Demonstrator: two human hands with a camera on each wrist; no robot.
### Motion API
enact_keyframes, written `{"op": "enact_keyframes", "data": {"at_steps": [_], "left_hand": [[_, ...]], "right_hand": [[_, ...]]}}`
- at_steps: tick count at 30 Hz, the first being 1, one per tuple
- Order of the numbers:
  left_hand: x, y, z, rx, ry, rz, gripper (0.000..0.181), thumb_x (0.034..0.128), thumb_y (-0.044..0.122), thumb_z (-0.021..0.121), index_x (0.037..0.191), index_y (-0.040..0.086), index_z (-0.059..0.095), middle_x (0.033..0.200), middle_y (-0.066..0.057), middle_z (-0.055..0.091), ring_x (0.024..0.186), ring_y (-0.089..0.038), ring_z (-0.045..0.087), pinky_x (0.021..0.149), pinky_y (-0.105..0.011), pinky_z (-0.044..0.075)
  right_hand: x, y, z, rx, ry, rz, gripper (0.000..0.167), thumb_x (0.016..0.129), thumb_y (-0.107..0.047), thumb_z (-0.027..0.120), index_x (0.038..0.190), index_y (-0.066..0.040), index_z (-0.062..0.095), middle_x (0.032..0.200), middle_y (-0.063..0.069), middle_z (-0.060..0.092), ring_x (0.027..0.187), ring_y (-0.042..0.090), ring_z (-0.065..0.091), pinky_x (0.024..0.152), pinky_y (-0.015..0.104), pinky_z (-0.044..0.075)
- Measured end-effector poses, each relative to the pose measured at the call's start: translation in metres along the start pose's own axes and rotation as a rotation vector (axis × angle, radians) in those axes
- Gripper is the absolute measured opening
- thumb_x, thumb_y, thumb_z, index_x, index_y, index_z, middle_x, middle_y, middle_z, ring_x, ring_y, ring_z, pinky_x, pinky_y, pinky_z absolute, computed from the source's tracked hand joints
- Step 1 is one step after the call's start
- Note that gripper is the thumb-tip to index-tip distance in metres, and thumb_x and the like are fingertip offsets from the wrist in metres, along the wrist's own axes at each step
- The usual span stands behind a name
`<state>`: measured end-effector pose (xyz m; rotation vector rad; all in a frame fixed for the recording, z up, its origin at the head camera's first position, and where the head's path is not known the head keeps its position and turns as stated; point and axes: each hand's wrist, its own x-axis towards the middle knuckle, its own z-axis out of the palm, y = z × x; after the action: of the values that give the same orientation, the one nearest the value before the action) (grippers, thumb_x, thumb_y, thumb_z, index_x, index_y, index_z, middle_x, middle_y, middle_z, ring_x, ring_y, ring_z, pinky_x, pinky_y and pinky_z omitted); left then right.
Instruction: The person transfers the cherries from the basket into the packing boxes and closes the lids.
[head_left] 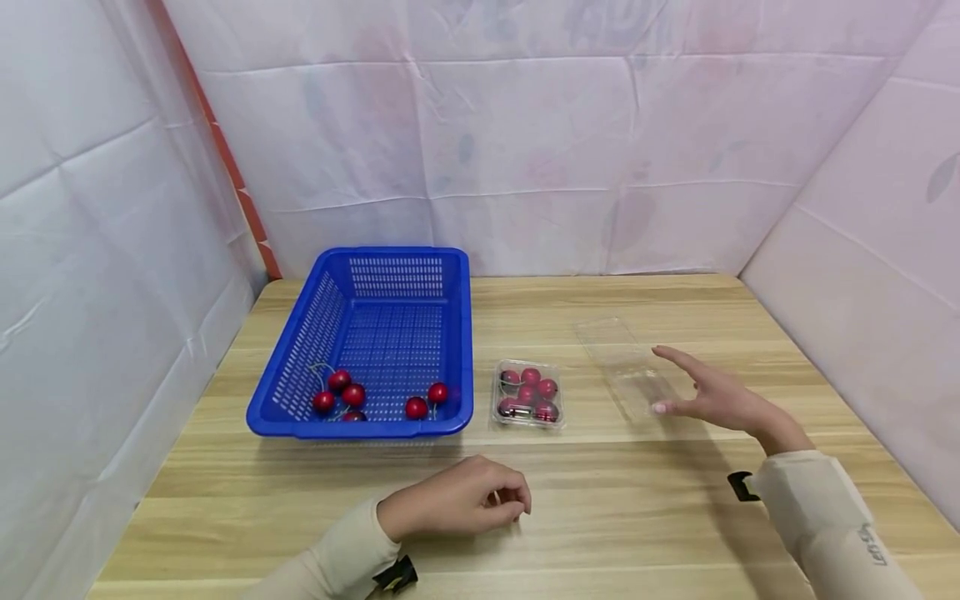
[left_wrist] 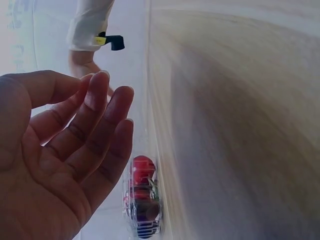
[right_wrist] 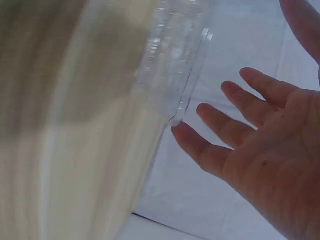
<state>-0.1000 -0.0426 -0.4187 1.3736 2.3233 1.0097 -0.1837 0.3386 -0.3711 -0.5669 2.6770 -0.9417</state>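
The step in hand looks to be fetching an unfilled clear plastic clamshell (head_left: 636, 379), with the right hand (head_left: 708, 396) spread wide at its near end, thumb well parted from the fingers and nothing gripped. In the head view the thumb overlaps the clamshell's near right corner, though whether it touches the plastic I cannot tell. The clamshell lies opened out on the worktop (head_left: 585, 517), on the right-hand side, to the right of a filled clamshell (head_left: 528, 392) that holds cherries and appears closed. Its long axis runs slantwise, from the far left to the near right, so one half points away toward the back edge and the other toward the right hand; which half is the lid I cannot tell. The left hand (head_left: 465, 496) hovers low in front of the filled clamshell, fingers loosely bent and thumb close to the index fingertip, with nothing visible between them. More cherries (head_left: 354, 395) lie along the near end of the blue plastic basket (head_left: 467, 333) at the left. The next move, I judge, calls for a light thumb-and-finger pinch on the thin rim, then drawing the clamshell nearer and turning it straight.
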Motion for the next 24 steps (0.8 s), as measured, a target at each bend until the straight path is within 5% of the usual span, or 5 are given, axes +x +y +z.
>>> {"op": "enact_keyframes", "data": {"at_steps": [9,18,24], "left_hand": [[0.0,0.0,0.001,0.016,0.0,0.006,0.008,0.0933,0.013,0.06,0.09,0.013,0.067,0.081,0.015,0.062,0.076,0.013,0.05,0.07,-0.006,0.045],[0.001,-0.004,0.003,0.029,-0.006,0.014,0.01,0.0947,0.015,0.059,0.092,0.015,0.067,0.08,0.016,0.061,0.075,0.015,0.049,0.069,-0.006,0.045],[0.0,-0.005,0.003,0.034,-0.005,0.013,0.01,0.0946,0.015,0.059,0.091,0.014,0.068,0.08,0.016,0.061,0.074,0.015,0.048,0.069,-0.006,0.045]], "right_hand": [[0.003,0.015,0.007,-0.008,-0.006,-0.03,0.091,0.082,-0.02,0.076,0.149,0.004,0.019,0.149,0.036,0.02,0.131,0.059,0.022,0.09,0.075,0.03],[0.003,0.021,0.014,-0.049,-0.016,-0.003,0.088,0.083,-0.022,0.075,0.144,0.013,0.022,0.144,0.038,0.024,0.116,0.057,0.042,0.082,0.058,0.049],[0.005,0.022,0.017,-0.06,0.012,0.001,0.085,0.086,-0.025,0.072,0.144,0.012,0.022,0.143,0.038,0.024,0.112,0.054,0.046,0.079,0.056,0.05]]}}
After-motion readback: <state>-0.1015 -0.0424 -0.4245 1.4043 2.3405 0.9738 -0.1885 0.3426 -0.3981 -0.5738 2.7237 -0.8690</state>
